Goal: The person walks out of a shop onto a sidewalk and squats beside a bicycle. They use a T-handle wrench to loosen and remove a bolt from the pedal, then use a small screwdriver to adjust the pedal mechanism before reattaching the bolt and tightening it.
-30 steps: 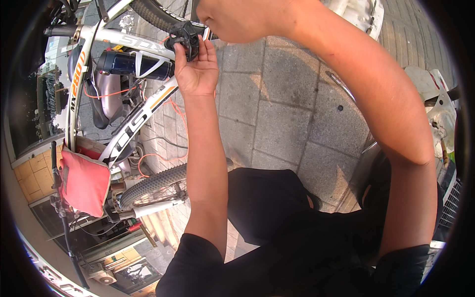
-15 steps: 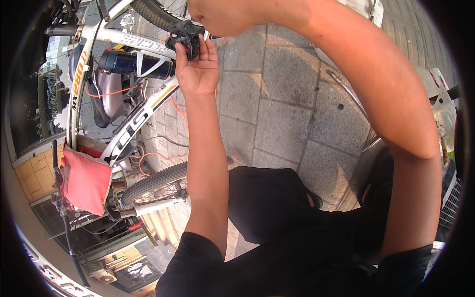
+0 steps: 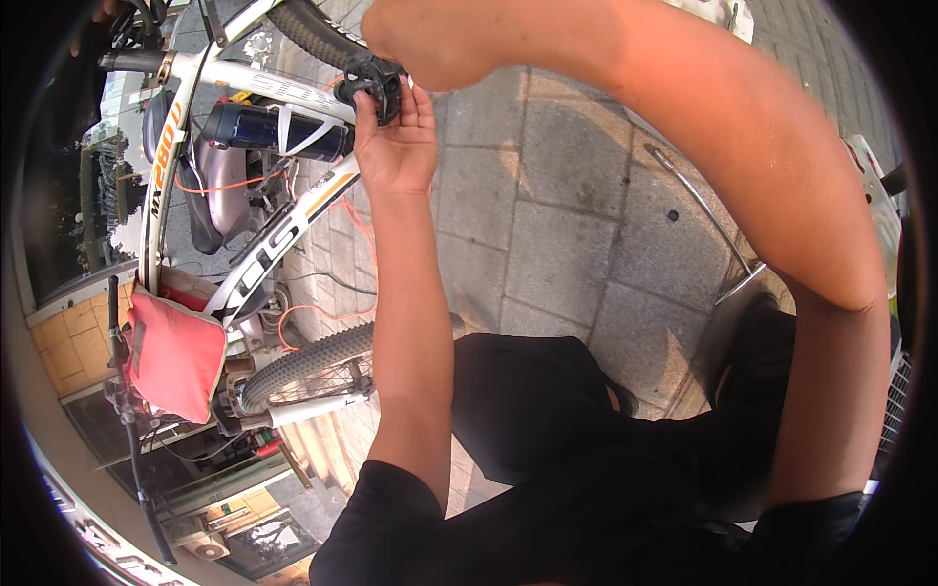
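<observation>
A white bicycle frame (image 3: 278, 244) with orange and black markings stands at the left. My left hand (image 3: 399, 151), palm up, grips a black bicycle pedal (image 3: 376, 90) with thumb and fingers near the rear tire (image 3: 318, 37). Just above and to the right of the pedal is my right hand (image 3: 430, 44), bent over with its fingers curled. Its fingertips, and whatever they hold, are hidden behind the hand. A dark blue bottle (image 3: 278, 132) sits in a white cage on the frame.
A red cloth bag (image 3: 176, 356) hangs by the handlebar (image 3: 132, 420). The front wheel (image 3: 313, 366) is at lower left. Orange cable (image 3: 303, 311) trails behind the bicycle. A bent metal rod (image 3: 699, 200) rests over the grey paving (image 3: 562, 244), right of my knees.
Both hands and the pedal have shifted slightly down in the view. The bicycle appears a little farther right. My left hand keeps its grip on the pedal.
</observation>
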Available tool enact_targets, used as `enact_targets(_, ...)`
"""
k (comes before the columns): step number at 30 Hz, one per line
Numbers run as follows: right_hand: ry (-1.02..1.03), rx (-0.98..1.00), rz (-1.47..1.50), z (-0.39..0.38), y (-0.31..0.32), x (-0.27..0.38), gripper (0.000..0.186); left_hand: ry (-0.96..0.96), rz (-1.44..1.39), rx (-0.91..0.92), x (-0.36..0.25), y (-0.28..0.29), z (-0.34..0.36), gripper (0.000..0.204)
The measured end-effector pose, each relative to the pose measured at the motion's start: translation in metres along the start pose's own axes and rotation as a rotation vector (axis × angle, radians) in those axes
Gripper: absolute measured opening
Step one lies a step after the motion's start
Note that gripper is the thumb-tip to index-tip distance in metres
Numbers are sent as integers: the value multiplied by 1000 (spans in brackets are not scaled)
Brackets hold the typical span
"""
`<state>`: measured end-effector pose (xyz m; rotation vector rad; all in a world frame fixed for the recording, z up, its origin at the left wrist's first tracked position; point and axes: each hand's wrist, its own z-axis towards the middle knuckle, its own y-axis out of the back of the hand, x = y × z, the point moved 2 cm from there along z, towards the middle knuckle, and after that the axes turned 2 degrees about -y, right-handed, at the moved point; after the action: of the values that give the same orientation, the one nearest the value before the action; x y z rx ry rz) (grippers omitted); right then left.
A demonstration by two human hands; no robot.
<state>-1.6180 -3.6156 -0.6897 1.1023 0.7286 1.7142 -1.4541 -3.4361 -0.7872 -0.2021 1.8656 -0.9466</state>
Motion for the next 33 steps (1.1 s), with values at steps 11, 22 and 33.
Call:
enact_targets(11, -139, 127, 118, -13, 2, -9, 22, -30, 52, 1, 2, 2, 0, 30)
enact_targets(22, -212, 28, 188, -17, -17, -23, 22, -53, 26, -7, 3, 0, 4, 30)
enact_targets(33, -208, 83, 280, -24, -35, -32, 24, -49, 2, 13, 0, 6, 7, 31)
